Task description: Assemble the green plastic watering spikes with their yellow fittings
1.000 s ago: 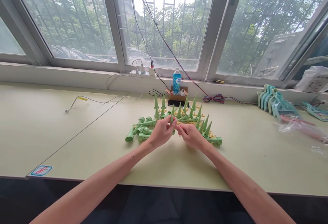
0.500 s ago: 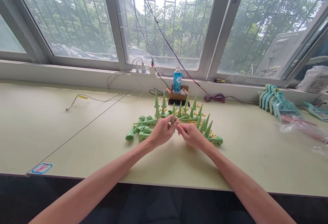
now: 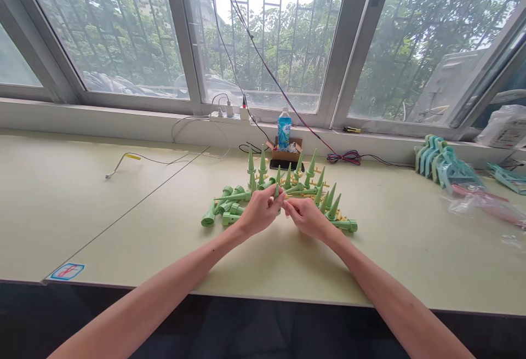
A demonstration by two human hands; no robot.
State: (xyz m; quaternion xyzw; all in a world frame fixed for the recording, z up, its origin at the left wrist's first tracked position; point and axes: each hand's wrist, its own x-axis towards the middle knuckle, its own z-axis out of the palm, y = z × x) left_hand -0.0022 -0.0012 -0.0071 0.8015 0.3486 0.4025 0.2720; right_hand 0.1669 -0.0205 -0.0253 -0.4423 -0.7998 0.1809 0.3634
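My left hand (image 3: 263,208) is closed around a green plastic plant-watering spike (image 3: 276,189), whose pointed tip rises above the fingers. Fingertips of my right hand (image 3: 306,215) pinch at the side of that spike, touching the left fingers; whatever lies between them is hidden. Behind the hands, several like spikes (image 3: 251,163) stand upright. Others lie on their sides to the left, among them a spike with its open wide end (image 3: 208,219) facing me. Small yellow valve-like pieces (image 3: 339,216) are scattered between the spikes on the right.
On the pale table (image 3: 164,227), a phone (image 3: 283,165) lies before a small cardboard box (image 3: 292,153) and a blue bottle (image 3: 284,129). Coiled cable (image 3: 345,157) runs along the sill. Teal plastic hangers (image 3: 452,164) and clear bags (image 3: 480,205) lie at the right.
Almost nothing differs. Both hands stay together in the same place, and the held spike's tip has shifted very slightly left.
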